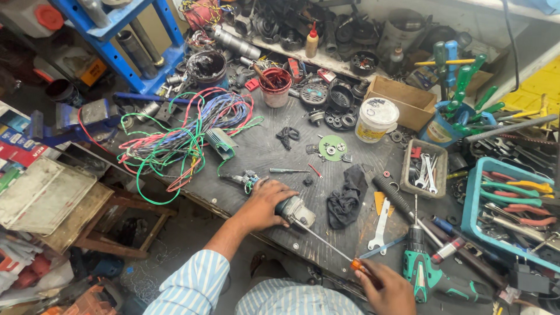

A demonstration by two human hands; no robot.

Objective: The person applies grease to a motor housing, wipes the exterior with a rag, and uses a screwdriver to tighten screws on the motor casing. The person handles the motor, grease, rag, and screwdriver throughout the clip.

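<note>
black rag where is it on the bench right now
In the head view the black rag lies mid-bench, just right of the angle grinder under the left hand.

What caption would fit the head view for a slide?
At a cluttered workbench, the left hand steadies a small power tool while the right hand drives a long screwdriver into it.

One cordless drill [429,274], one white tub [375,119], one black rag [345,197], two hands [265,203].

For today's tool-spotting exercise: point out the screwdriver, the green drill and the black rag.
screwdriver [326,242], head view, middle of its metal shaft.
green drill [429,277], head view, green body.
black rag [347,198], head view, centre of the cloth.
</note>
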